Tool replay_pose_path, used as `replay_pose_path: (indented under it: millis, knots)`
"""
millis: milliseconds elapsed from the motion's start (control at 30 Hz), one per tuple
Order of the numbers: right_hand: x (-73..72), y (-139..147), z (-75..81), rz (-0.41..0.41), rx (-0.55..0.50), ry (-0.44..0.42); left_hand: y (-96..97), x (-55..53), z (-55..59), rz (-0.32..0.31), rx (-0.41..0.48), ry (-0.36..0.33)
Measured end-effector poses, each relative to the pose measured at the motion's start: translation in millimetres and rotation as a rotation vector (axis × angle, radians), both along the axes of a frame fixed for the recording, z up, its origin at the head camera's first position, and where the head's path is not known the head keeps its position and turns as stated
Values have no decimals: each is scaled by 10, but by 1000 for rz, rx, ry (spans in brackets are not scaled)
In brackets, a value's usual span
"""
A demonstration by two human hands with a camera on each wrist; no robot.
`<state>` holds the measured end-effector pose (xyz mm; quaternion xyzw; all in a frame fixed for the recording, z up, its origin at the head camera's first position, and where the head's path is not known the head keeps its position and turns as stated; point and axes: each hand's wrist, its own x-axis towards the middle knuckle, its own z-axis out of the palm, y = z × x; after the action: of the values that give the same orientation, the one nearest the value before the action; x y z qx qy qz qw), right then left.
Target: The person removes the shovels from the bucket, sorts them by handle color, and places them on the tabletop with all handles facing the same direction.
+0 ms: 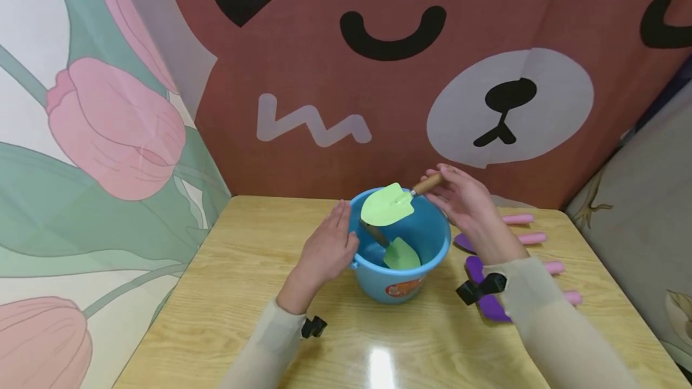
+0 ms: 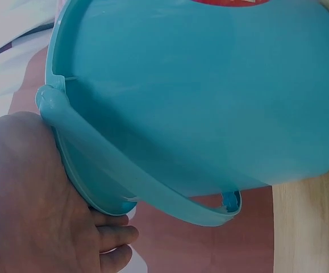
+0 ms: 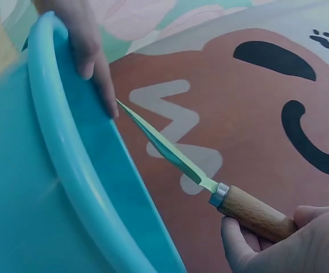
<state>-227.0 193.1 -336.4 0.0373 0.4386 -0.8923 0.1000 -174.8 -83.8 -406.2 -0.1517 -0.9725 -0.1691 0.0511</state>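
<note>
My right hand (image 1: 465,200) pinches the wooden handle of a small light-green garden trowel (image 1: 388,204), whose blade is over the mouth of a blue bucket (image 1: 432,251). In the right wrist view the trowel (image 3: 173,153) appears edge-on, thumb and fingers on its handle. My left hand (image 1: 326,245) rests against the bucket's left rim with its fingers straight. From the left wrist, the palm (image 2: 28,199) lies along the rim beside the hanging bucket handle (image 2: 141,176). Inside the bucket lies another green trowel (image 1: 402,254), its handle leaning toward the left wall.
Several purple garden tools (image 1: 491,308) with pink handles (image 1: 532,238) lie on the wooden table (image 1: 259,257), right of the bucket and partly behind my right forearm. A brown cloth (image 1: 303,77) with a bear face hangs behind the table; a floral one (image 1: 113,131) hangs at left.
</note>
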Motion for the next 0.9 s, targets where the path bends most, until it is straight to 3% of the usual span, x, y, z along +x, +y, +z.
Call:
replay_pose_path:
  millis: [233, 500, 900]
  knots:
    - [116, 92, -61, -7, -129, -11, 8, 11, -21, -1, 19, 5]
    - [228, 269, -122, -38, -375, -49, 1, 3, -19, -2, 32, 32]
    - [331, 514, -191, -34, -531, -49, -17, -6, -3, -12, 10, 25]
